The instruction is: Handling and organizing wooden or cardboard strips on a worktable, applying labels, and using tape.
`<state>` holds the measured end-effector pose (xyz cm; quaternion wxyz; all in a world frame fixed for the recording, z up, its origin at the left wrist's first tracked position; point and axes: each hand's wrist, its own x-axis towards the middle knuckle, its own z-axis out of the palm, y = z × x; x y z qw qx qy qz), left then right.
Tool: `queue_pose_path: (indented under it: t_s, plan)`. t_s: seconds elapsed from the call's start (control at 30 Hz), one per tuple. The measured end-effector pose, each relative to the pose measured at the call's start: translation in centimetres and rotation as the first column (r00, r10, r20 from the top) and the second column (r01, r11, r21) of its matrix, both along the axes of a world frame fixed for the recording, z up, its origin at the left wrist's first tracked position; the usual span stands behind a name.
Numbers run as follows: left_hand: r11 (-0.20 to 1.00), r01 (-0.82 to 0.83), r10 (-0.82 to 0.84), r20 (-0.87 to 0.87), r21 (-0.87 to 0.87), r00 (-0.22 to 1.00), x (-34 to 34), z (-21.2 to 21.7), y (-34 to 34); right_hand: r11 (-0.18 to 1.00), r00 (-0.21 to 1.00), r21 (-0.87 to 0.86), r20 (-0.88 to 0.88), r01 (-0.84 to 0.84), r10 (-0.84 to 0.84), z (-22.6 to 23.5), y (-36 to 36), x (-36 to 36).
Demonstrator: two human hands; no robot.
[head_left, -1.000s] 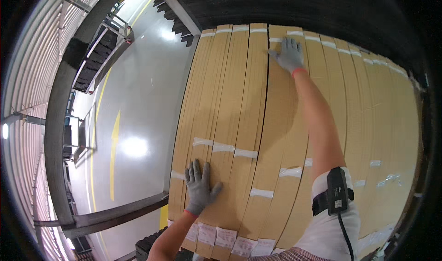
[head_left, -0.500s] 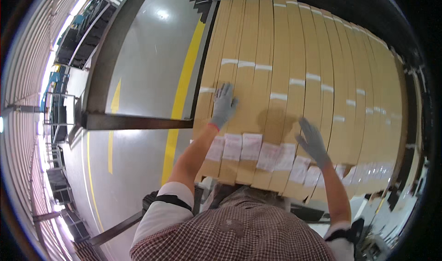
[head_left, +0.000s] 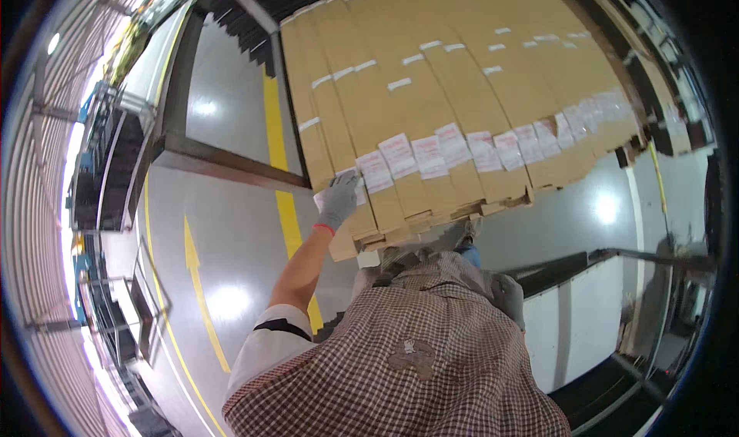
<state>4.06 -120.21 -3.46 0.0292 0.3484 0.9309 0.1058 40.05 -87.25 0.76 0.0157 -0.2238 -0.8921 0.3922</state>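
A row of long flat brown cardboard cartons (head_left: 431, 106) lies side by side, each with a white label (head_left: 400, 154) near its near end and white tape strips further up. My left hand (head_left: 339, 198), in a grey glove, lies flat with fingers apart on the near end of the leftmost cartons, touching a label there. My right hand (head_left: 506, 297), also in a grey glove, hangs low beside my checked shirt, away from the cartons; its fingers are not clear.
A shiny grey floor with a yellow line (head_left: 286, 206) and a yellow arrow (head_left: 192, 252) runs to the left. A dark metal beam (head_left: 223, 160) crosses left of the cartons. A white cabinet (head_left: 577, 321) stands at the right, and racks (head_left: 108, 160) line the far left.
The view has swung so the carton ends are now close. My left hand slid down to the leftmost carton's end. My right hand left the cartons and dropped to my side.
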Motion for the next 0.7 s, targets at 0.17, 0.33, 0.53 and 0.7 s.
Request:
queue_pose_path:
  t_s: [0.17,0.33,0.53,0.7]
  plan:
    - [0.964,0.075,-0.035,0.159,-0.254,0.987,3.1,1.2,8.7,0.997,0.996,-0.042,0.068,0.065,-0.062,-3.6,-0.3,1.7]
    - [0.935,0.345,-0.334,-0.121,0.082,0.935,7.3,-1.0,11.9,0.955,0.983,-0.245,0.116,0.167,-0.142,-6.2,0.1,2.1]
    - [0.872,0.181,0.024,0.409,-0.454,0.912,6.7,6.9,19.1,0.955,0.935,-0.188,0.315,0.231,-0.164,-4.0,2.9,4.5]
    - [0.875,0.426,-0.376,-0.234,0.230,0.897,7.6,2.8,24.3,0.912,0.934,-0.246,0.226,0.328,-0.275,-4.5,6.9,6.4]
